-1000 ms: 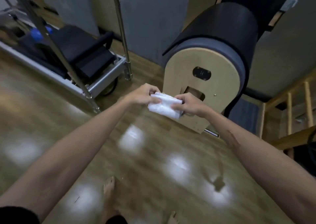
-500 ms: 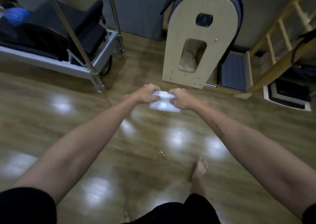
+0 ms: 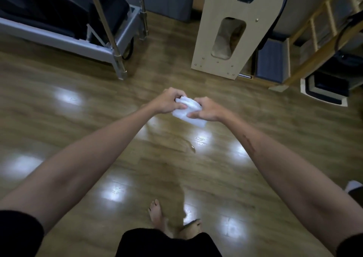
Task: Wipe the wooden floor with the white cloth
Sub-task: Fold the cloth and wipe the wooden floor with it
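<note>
Holding the white cloth point(image 3: 188, 113) between them, both hands were out in front of the person, above the wooden floor point(image 3: 82, 123). The left hand point(image 3: 170, 101) had its fingers curled over the cloth's upper left end, thumb pressed onto it. The right hand point(image 3: 208, 110) gripped the other side, fingers bent round the top and thumb lying along the fabric. Neither hand was open; each pinched the cloth.

No brand, label or writing could be read anywhere.

The cloth looked small, folded or bunched into a thick pad, with one corner hanging down below the right hand. It was held in the air and did not touch the floor. The floor was glossy brown planks with bright patches of reflected light and a small wet-looking streak point(image 3: 192, 148) below the hands. Two bare feet point(image 3: 156, 213) stood on it near the bottom edge. A pale wooden barrel stand point(image 3: 225, 46) stood further off, with a grey metal frame point(image 3: 117, 46) to its left
</note>
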